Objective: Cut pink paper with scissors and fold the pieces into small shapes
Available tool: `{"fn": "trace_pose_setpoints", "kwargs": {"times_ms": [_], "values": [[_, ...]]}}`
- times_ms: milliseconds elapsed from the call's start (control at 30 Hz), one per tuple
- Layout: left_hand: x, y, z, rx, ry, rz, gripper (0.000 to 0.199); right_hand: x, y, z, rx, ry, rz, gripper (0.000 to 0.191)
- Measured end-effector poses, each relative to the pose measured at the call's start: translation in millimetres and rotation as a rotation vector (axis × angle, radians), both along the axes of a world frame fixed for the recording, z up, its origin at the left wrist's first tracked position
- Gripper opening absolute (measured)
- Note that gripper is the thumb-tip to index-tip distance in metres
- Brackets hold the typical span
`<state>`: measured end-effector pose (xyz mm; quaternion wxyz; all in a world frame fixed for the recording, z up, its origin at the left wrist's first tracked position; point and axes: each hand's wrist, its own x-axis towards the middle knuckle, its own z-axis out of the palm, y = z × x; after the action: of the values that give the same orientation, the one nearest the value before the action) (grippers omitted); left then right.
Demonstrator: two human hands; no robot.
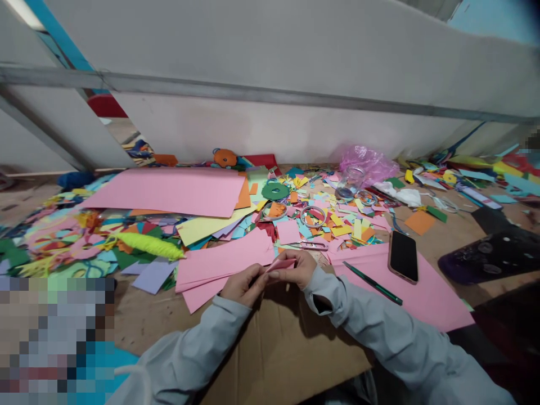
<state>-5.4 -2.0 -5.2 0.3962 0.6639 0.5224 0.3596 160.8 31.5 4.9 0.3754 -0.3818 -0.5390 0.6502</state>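
Observation:
My left hand (244,284) and my right hand (295,270) meet at the near edge of the table, both closed on a small folded piece of pink paper (282,264). Beneath them lies a brown cardboard sheet (291,354). Long pink paper strips (223,261) spread out to the left of my hands. Just beyond my right hand rests a small pair of thread snips (312,246). On the right, a green pen (373,283) and a black phone (403,256) lie on a large pink sheet (439,298).
A big pink sheet (169,191) covers scraps at the back left, near a yellow yarn bundle (149,246). Colourful paper cuttings, a tape ring (313,216), a glass jar (350,183) and a pink plastic bag (369,163) lie toward the white partition (270,124).

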Motion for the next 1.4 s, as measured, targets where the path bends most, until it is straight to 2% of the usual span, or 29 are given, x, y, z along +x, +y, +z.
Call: {"fn": "trace_pose_setpoints", "kwargs": {"times_ms": [100, 300, 367, 433, 500, 567, 733, 900, 1000, 1133, 1267, 1400], "values": [[0, 0, 0.4, 0.033, 0.037, 0.011, 0.031, 3, 1, 1.0, -0.028, 0.000, -0.053, 0.033], [-2, 1, 6.0, -0.049, -0.077, 0.081, 0.034, 15, 15, 14.9, 0.084, 0.095, -0.250, 0.033], [-1, 1, 8.4, -0.085, -0.133, 0.115, 0.035, 13, 15, 15.4, 0.065, 0.126, -0.210, 0.037], [0, 1, 9.6, -0.114, -0.166, 0.132, 0.035, 8, 11, 11.9, 0.018, 0.122, -0.105, 0.041], [0, 1, 8.6, -0.116, -0.166, 0.130, 0.034, 4, 6, 6.7, -0.010, 0.078, -0.002, 0.042], [0, 1, 5.7, -0.107, -0.155, 0.115, 0.034, 2, 2, 2.5, -0.002, 0.024, 0.039, 0.039], [2, 0, 1.8, -0.069, -0.158, 0.055, 0.035, 5, 1, 2.5, 0.097, -0.024, -0.004, 0.035], [4, -2, 12.0, -0.191, -0.247, 0.105, 0.038, 5, 3, 3.7, 0.133, -0.044, -0.022, 0.038], [6, -3, 16.4, -0.244, -0.293, 0.137, 0.039, 4, 3, 0.6, 0.116, -0.032, -0.018, 0.041], [5, -3, 13.8, -0.272, -0.317, 0.150, 0.040, 2, 3, -2.8, 0.063, 0.019, -0.020, 0.041], [3, -1, 7.4, -0.256, -0.309, 0.169, 0.042, 0, 3, -4.6, 0.015, 0.090, -0.031, 0.041], [2, 0, 4.6, -0.200, -0.271, 0.167, 0.040, 1, 4, -6.5, 0.021, 0.060, -0.021, 0.040]]}}
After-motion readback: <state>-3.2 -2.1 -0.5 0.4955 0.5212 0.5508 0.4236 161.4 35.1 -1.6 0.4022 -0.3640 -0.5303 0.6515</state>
